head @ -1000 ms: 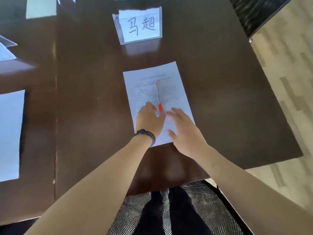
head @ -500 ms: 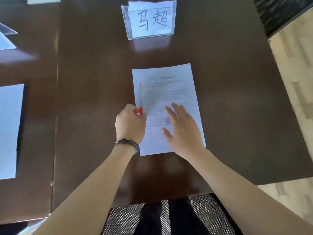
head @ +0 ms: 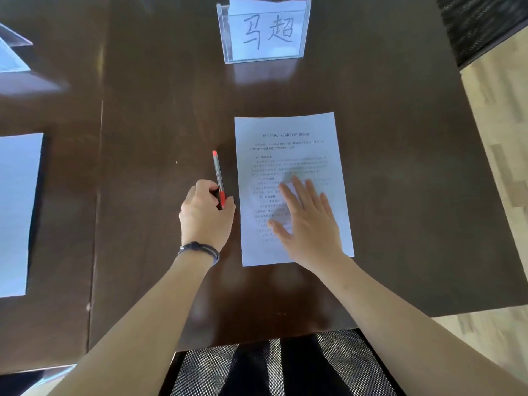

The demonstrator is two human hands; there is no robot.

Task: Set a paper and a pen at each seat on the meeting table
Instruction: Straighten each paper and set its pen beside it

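The pen (head: 218, 178) is pinched at its near end by the left hand (head: 205, 217), just left of the paper (head: 288, 155), which is pressed flat by the right hand's (head: 310, 224) straight fingers.

Bare dark table (head: 400, 167) lies open to the right of the printed sheet (head: 285, 144) and between it and the upright name card holder (head: 264, 32). On the left, a red-capped pen (head: 217, 172) lies just beside the sheet; farther left lies a second sheet (head: 17, 212).
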